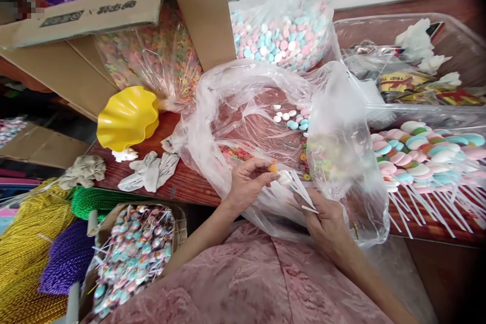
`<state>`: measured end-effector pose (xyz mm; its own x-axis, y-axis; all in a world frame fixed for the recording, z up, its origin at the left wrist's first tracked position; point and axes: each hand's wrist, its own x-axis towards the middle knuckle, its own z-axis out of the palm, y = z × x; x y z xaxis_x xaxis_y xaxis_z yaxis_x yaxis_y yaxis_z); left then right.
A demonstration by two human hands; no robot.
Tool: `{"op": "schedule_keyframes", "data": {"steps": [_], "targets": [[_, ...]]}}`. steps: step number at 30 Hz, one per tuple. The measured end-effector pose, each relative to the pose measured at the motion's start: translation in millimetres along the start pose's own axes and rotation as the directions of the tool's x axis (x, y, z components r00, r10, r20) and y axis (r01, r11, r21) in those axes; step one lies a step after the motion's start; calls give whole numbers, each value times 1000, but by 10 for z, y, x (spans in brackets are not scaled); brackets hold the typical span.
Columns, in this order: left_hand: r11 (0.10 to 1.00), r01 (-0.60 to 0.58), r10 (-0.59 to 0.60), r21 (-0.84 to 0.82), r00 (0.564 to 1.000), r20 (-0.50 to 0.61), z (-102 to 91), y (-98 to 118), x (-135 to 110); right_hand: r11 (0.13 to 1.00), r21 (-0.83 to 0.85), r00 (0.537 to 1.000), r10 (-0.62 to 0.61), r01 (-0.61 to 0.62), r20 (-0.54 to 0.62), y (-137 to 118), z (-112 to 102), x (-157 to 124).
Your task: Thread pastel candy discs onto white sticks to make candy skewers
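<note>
My left hand (pixel 248 182) pinches a small orange candy ring (pixel 272 168) between thumb and fingertips, over the near edge of an open clear plastic bag (pixel 212 83). Close beside it, my right hand (pixel 322 212) is closed on several white lollipop sticks (pixel 301 187). A whitish candy piece (pixel 284 178) shows at the sticks' upper ends, next to my left fingertips. Inside the bag lie white, pink and blue candy discs (pixel 301 124) and a heap of small red and orange rings (pixel 235 153). My right palm and part of the sticks are hidden.
Finished-looking candy sticks (pixel 425 157) lie piled at right, below a clear tray (pixel 379 23) with wrappers. Behind stand a bag of pastel discs (pixel 281 35) and a cardboard box (pixel 205 15). A yellow wavy bowl (pixel 127 116) and a box of wrapped lollipops (pixel 132 253) are at left.
</note>
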<state>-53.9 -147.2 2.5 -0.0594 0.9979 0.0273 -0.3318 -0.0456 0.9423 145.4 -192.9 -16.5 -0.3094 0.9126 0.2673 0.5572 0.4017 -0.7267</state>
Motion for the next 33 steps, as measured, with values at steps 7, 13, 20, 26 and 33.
{"op": "schedule_keyframes", "data": {"steps": [7,13,20,26,33], "targets": [[926,-218,200,308,976,89,-25,-67,-27,997,42,998,68,-67,-12,43,32,10],[605,-519,438,603,850,293,40,-8,-35,991,100,996,92,-91,4,-5,52,71],[263,-743,568,616,635,523,130,5,88,983,158,994,103,-95,-42,38,45,95],[228,-837,496,497,539,681,215,157,256,963,243,987,143,-120,-79,77,-4,116],[443,-799,331,407,568,754,336,14,155,926,340,956,233,-163,-176,119,36,117]]}}
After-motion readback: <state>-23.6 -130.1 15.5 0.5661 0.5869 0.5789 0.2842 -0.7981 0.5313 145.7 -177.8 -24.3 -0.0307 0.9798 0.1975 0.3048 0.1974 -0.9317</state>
